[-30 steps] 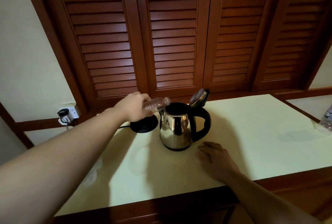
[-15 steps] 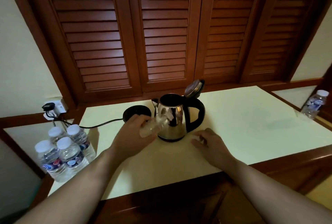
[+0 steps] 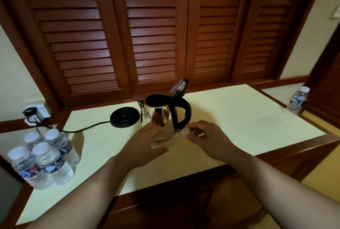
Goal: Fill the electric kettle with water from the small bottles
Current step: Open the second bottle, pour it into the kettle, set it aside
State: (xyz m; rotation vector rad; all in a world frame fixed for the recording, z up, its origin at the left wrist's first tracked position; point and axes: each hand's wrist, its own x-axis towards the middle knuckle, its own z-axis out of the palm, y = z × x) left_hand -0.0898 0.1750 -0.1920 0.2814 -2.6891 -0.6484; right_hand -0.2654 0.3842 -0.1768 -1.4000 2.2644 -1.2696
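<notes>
Both hands meet low over the desk (image 3: 230, 111) just in front of the kettle (image 3: 159, 114). Left hand (image 3: 145, 145) is wrapped around the body of a small clear bottle (image 3: 166, 139), fingers curled over it, thumb under; bottle lies nearly sideways, neck pointing right. Right hand (image 3: 209, 139) is pinched at the bottle's neck end, fingertips closed on the cap area; cap itself too blurred to tell on or off. Bottle looks clear, water level can't be told.

Kettle stands upright on the desk, steel body, black handle to the right, lid (image 3: 178, 87) tipped open at the back. It sits off its black base (image 3: 125, 116), which lies just left of it, touching or nearly so. A cord (image 3: 86, 128) runs from the base left to a plug (image 3: 29, 111) in the wall socket.

Four capped bottles (image 3: 44, 160) stand bunched at the desk's near-left corner, well apart from the kettle. One more capped bottle (image 3: 298, 100) stands far right, past the desk's edge on a lower ledge. Louvred wooden doors (image 3: 152, 32) fill the wall behind.
</notes>
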